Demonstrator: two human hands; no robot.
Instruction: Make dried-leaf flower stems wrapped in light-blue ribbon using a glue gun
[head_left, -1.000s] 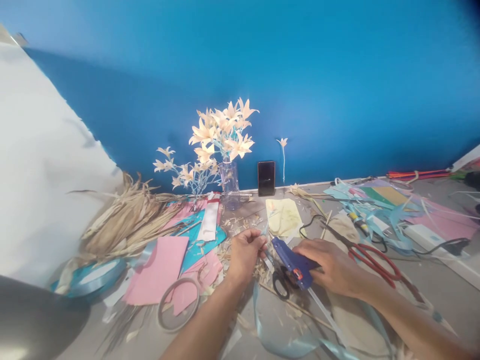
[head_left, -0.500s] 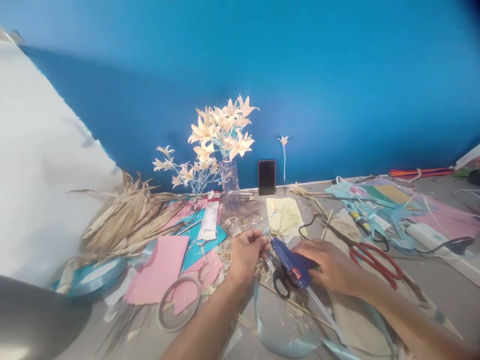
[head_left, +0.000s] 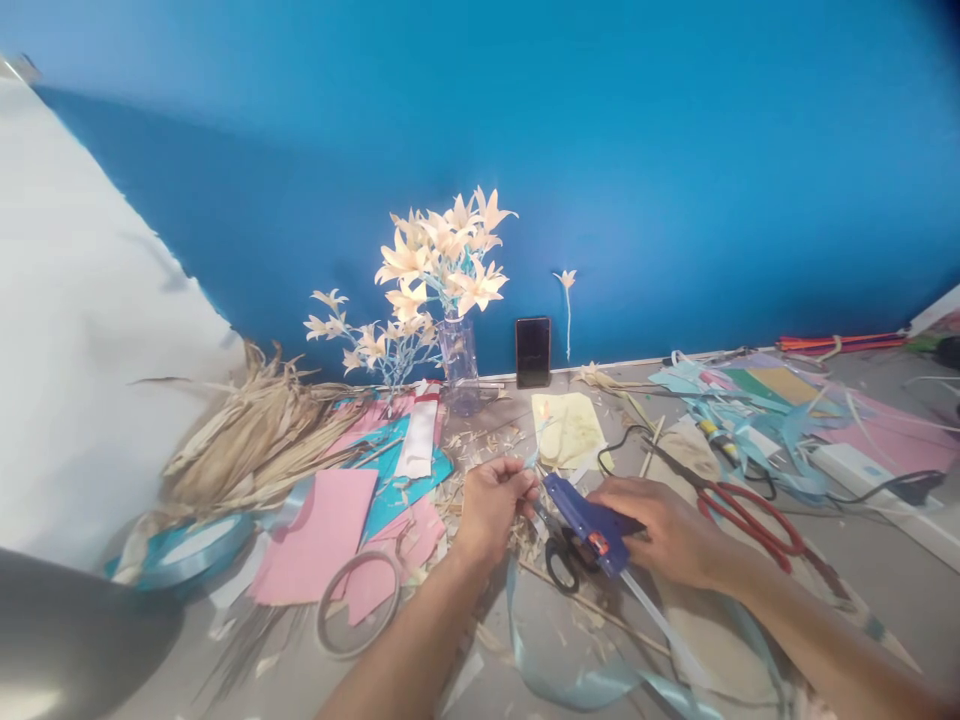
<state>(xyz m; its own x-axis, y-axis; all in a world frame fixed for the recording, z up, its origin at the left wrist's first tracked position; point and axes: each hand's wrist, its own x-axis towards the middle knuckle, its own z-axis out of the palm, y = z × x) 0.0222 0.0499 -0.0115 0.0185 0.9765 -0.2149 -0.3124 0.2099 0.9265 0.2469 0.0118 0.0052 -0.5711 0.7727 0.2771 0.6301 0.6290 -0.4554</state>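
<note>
Between its fingertips my left hand [head_left: 491, 505] pinches a thin pale-blue stem [head_left: 533, 456], apparently tipped with a small pale bud. Pale-blue ribbon [head_left: 517, 625] trails below that hand in a loop on the table. My right hand [head_left: 667, 525] is wrapped round a blue glue gun [head_left: 585, 520], its nozzle pointing at the left fingertips with a small gap between. A clear glue stick [head_left: 660, 625] sticks out of the gun's back. Under the gun lie black-handled scissors [head_left: 561, 566], partly hidden.
A clear vase [head_left: 459, 368] of pale flowers [head_left: 446, 250] stands near the blue wall, beside a phone [head_left: 533, 352]. Dried husks [head_left: 240, 430], pink paper [head_left: 319, 535] and a tape ring [head_left: 322, 615] lie left. Red-handled scissors [head_left: 757, 520] and a power strip [head_left: 885, 500] lie right.
The glue gun has shifted slightly right and down, its nozzle a little farther from the left fingertips. My left hand keeps its pinch on the stem.
</note>
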